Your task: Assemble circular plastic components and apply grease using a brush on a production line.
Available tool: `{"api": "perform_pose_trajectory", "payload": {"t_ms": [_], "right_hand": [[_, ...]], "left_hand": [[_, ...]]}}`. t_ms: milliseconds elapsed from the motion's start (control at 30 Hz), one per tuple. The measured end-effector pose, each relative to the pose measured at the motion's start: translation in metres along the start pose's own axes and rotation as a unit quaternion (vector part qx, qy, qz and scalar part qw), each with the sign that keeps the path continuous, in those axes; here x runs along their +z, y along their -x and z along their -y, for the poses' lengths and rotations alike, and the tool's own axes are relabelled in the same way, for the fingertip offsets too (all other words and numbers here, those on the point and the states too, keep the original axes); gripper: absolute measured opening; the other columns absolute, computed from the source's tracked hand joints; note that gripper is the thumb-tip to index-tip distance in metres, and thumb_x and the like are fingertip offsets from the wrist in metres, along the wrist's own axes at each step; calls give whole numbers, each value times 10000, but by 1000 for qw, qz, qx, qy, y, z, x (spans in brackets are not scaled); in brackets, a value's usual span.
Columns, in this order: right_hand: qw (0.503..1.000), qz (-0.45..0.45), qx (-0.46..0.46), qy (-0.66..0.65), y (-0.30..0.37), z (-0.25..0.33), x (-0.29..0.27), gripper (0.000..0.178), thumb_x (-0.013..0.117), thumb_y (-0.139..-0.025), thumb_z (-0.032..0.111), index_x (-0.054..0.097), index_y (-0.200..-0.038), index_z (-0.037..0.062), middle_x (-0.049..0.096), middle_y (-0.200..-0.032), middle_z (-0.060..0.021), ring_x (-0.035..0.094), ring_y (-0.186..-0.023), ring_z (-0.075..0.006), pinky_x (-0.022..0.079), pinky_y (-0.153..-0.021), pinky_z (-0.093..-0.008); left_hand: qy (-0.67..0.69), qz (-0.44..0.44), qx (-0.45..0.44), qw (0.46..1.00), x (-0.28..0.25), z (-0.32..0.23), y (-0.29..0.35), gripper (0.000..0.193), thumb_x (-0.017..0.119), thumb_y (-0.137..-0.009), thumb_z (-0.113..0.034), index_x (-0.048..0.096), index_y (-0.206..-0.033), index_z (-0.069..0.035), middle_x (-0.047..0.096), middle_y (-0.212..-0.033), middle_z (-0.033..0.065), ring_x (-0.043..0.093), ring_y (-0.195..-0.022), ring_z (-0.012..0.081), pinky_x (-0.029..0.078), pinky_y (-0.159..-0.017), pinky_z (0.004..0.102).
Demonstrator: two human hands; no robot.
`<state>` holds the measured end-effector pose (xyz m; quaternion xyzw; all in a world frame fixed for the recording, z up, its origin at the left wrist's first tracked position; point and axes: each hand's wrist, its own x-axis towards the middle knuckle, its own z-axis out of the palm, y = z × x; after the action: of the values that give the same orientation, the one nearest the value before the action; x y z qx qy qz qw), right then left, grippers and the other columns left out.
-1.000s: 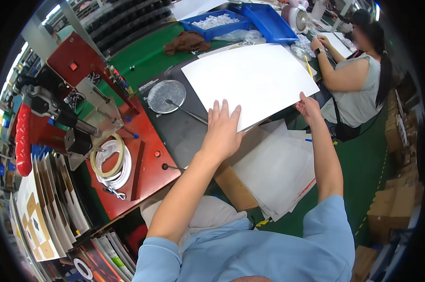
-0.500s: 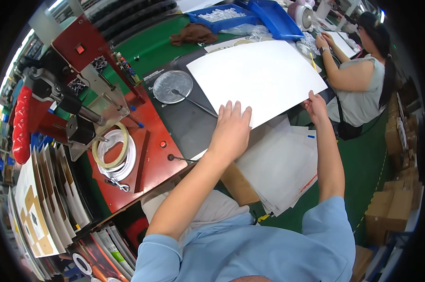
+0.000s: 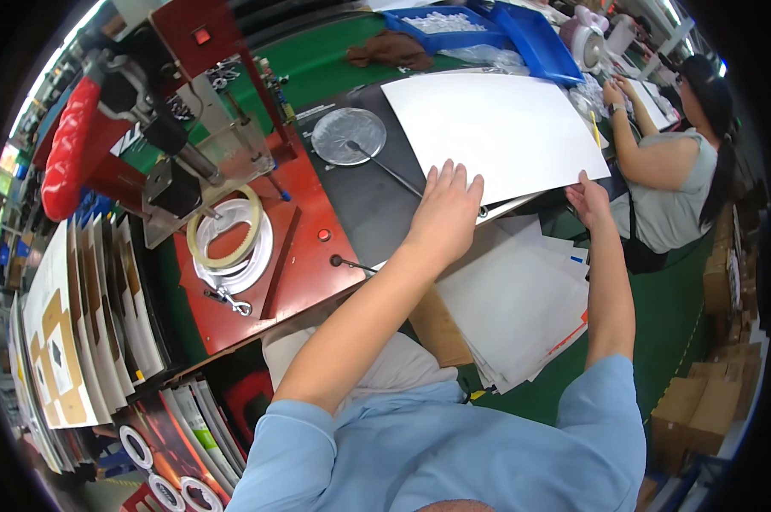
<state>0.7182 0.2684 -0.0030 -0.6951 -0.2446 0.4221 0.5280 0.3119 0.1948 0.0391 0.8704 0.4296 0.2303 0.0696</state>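
Note:
A large white sheet [image 3: 496, 119] lies over the dark work mat in front of me. At its near left edge rests my left hand [image 3: 445, 213], palm down, fingers stretched out. Near the right corner of the sheet, my right hand [image 3: 588, 203] pinches the edge between thumb and fingers. A round, clear-looking disc [image 3: 349, 136] lies on the mat left of the sheet. Across it runs a thin dark rod [image 3: 390, 172], passing under my left hand. Another pale edge shows beneath the sheet between my hands.
To the left stands a red press [image 3: 317, 247] with a red-handled lever [image 3: 70, 149] and rings on its base. Below my hands sits a stack of translucent sheets [image 3: 522, 290]. Blue trays [image 3: 454, 30] are at the back. A co-worker [image 3: 671, 162] sits at the right.
The whole view has shifted, so the bench appears farther right. The sheet's near edge has moved slightly away, baring a pale edge beneath it. Both hands stay at the sheet.

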Motion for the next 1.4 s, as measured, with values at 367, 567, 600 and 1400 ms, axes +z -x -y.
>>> {"api": "perform_pose_trajectory", "payload": {"t_ms": [367, 567, 600, 1400], "right_hand": [[952, 43, -288, 99, 122, -1, 54, 264, 591, -1087, 269, 660, -1013, 25, 544, -742, 10, 459, -577, -55, 344, -515, -226], [740, 380, -504, 233, 313, 19, 210, 122, 696, -950, 17, 701, -1068, -14, 671, -907, -85, 645, -774, -182, 514, -689, -293], [707, 412, -536, 207, 330, 21, 232, 147, 712, -922, 7, 703, -1068, -11, 677, -931, -112, 667, -794, -235, 537, -709, -325], [550, 401, -691, 245, 379, 36, 359, 232, 700, -917, 53, 703, -1148, 31, 688, -1224, -128, 619, -1204, -343, 487, -1044, -436]], "left_hand": [[267, -127, 43, 954, -52, -33, 130, 175, 661, -924, -104, 658, -1076, -17, 649, -1004, 113, 643, -983, 283, 534, -861, 402], [91, -277, -140, 946, -148, 15, 223, 184, 732, -839, 17, 738, -1010, -49, 734, -931, 92, 694, -801, 258, 558, -706, 351], [74, -337, -168, 923, -153, 29, 230, 135, 715, -873, 24, 731, -999, -22, 731, -923, 101, 697, -782, 249, 551, -689, 326], [-16, -264, -150, 953, -192, 100, 240, 182, 807, -803, -74, 703, -950, -43, 601, -997, 109, 573, -961, 313, 494, -843, 409]]}}
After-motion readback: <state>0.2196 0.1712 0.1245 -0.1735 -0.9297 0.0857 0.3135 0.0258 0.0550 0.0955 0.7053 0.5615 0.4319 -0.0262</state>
